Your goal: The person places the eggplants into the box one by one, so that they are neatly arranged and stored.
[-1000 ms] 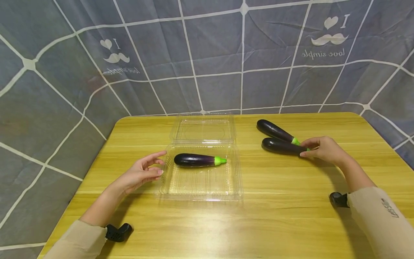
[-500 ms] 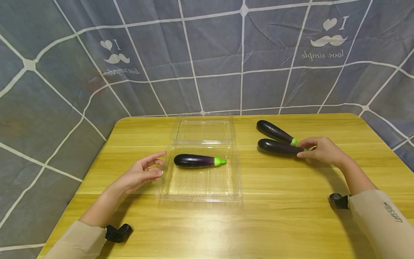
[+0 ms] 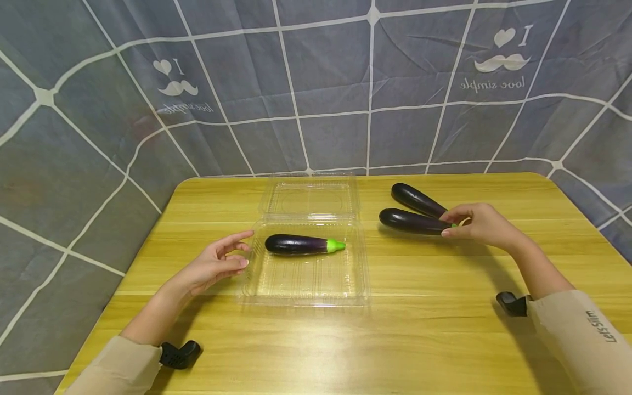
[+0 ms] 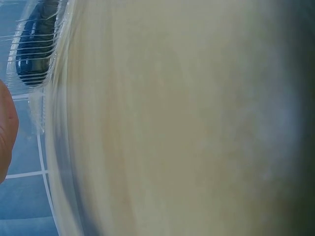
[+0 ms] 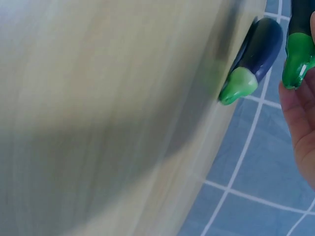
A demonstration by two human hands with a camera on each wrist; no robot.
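My right hand (image 3: pixel 481 224) pinches an eggplant (image 3: pixel 415 221) near its green stem end; in the right wrist view that eggplant (image 5: pixel 299 54) appears raised off the table. Just behind it in the head view, a second eggplant (image 3: pixel 418 199) lies on the table, its stem end hidden by the hand. A third eggplant (image 3: pixel 296 244) lies sideways in the base of an open clear plastic clamshell container (image 3: pixel 306 293). Beside the container's left edge is my left hand (image 3: pixel 217 264), fingers loosely bent and holding nothing; whether it touches the rim I cannot tell.
The container's lid (image 3: pixel 309 197) lies folded back towards the far table edge. A wooden table (image 3: pixel 434 340) carries everything. Grey curtain (image 3: pixel 331 82) with white lines hangs behind and at the sides. Each wrist wears a black camera mount (image 3: pixel 180 355).
My right hand has moved left, carrying the pinched eggplant away from the one behind it. The left hand and the container stay where they were.
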